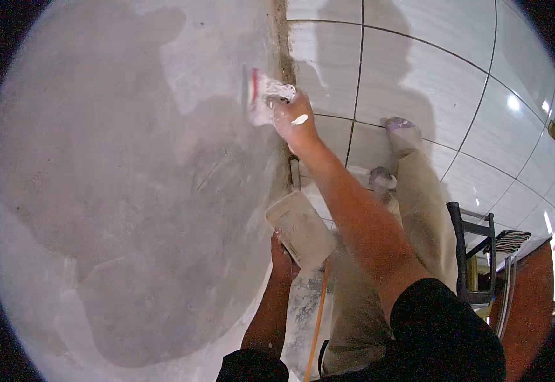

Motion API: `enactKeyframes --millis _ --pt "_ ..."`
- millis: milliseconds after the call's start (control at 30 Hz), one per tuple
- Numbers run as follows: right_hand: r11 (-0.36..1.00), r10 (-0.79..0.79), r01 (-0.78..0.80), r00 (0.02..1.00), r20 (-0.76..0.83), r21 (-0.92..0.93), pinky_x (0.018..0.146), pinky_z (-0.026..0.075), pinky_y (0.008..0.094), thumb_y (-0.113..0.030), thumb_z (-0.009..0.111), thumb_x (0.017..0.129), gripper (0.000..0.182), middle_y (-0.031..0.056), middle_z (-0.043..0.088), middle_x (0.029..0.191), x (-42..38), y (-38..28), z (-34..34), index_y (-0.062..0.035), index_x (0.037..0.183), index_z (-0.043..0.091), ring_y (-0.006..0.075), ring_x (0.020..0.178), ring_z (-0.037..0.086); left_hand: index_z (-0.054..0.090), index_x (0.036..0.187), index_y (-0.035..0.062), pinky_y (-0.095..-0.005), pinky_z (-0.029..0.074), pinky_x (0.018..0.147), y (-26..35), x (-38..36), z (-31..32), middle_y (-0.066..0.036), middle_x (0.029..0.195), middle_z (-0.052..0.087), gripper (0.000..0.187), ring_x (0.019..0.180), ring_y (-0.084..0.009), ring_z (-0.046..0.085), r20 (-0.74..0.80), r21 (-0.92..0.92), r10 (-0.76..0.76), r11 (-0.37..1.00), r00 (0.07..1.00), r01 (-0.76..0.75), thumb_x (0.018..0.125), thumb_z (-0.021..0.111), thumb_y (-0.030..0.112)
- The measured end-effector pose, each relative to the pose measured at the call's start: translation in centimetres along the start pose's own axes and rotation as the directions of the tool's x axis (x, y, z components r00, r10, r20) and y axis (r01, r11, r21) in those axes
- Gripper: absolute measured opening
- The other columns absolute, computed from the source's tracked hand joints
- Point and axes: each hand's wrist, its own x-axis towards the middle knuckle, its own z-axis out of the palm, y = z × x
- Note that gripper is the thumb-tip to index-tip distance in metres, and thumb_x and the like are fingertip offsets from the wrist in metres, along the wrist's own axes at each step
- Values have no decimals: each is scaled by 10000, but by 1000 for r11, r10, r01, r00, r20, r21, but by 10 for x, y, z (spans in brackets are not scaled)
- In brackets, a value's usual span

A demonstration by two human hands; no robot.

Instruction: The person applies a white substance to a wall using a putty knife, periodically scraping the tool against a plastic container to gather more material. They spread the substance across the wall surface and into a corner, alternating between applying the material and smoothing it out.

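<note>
My right hand point(295, 121) is closed around what looks like a wide putty knife point(264, 99), smeared white and with a red band near its edge. The tool is at the grey plastered wall point(131, 191), close to where the wall meets the tiles; whether its edge touches cannot be made out. White paste sits on the back of this hand. Lower down, my left hand point(284, 258) grips the side of a shallow rectangular tray point(303, 232) with a pale, smeared inside. Its fingers are partly hidden by the tray.
Large glossy tiles point(443, 70) cover the floor at right. My legs and shoes point(404, 134) are beside the wall. A dark chair point(462, 254) with a striped cloth point(511, 240) stands further right. An orange strip point(317, 318) runs below the tray.
</note>
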Motion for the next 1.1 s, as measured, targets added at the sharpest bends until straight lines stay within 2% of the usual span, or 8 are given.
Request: enactKeyframes --millis 67,167,433,600,833,900,1000,1100 --pt "680 -338 209 940 -47 -703 653 482 389 -84 542 795 179 188 634 815 -3 21 6 12 937 595 329 739 618 377 1312 70 -450 411 956 -1 1 -9 -131 1256 490 575 1130 -290 501 -15 -4 14 1000 1000 -14 912 356 483" --pt "570 -101 168 986 134 -804 716 462 434 -122 599 720 280 236 611 876 -51 28 44 -19 978 635 407 833 581 368 1319 74 -450 408 959 0 5 -21 -128 1264 482 574 1139 -288 491 8 6 57 998 998 -57 913 360 480" --pt "529 -76 235 970 230 -816 695 470 389 -138 617 706 303 191 634 806 -16 4 -48 -1 976 615 347 734 602 339 1339 79 -444 396 975 20 20 11 -127 1286 460 599 1156 -300 471 31 -8 54 999 998 -54 909 351 495" --pt "981 180 -182 983 -22 -67 600 460 356 -82 602 773 132 62 600 733 15 58 -53 6 872 604 206 644 566 335 1343 75 -449 399 972 28 27 9 -125 1277 464 602 1161 -294 469 69 14 125 992 990 -126 904 348 487" --pt "843 -25 -53 990 -137 -535 550 435 330 -89 571 797 115 56 581 701 36 69 -15 20 829 591 151 625 541 340 1337 71 -447 399 975 37 25 8 -126 1284 461 587 1164 -293 471 95 -16 124 992 988 -123 908 334 472" --pt "779 -110 103 994 27 -619 618 472 414 -182 583 776 241 220 626 738 8 14 -5 42 862 612 357 629 598 344 1333 72 -452 401 971 35 25 5 -128 1280 462 581 1162 -299 471 81 -27 147 989 986 -146 910 332 471" --pt "835 -54 89 995 80 -543 643 469 425 -183 580 772 254 226 626 759 -4 -4 4 26 911 620 367 670 605 347 1330 70 -459 398 971 38 30 3 -132 1283 458 586 1161 -305 470 71 -37 113 993 991 -110 910 336 478" --pt "736 -51 171 979 199 -655 631 463 348 -140 586 798 266 164 621 742 -17 -15 8 26 1004 608 216 621 562 336 1335 65 -459 394 976 37 27 6 -134 1295 448 602 1167 -305 465 109 17 105 994 988 -108 907 352 488"
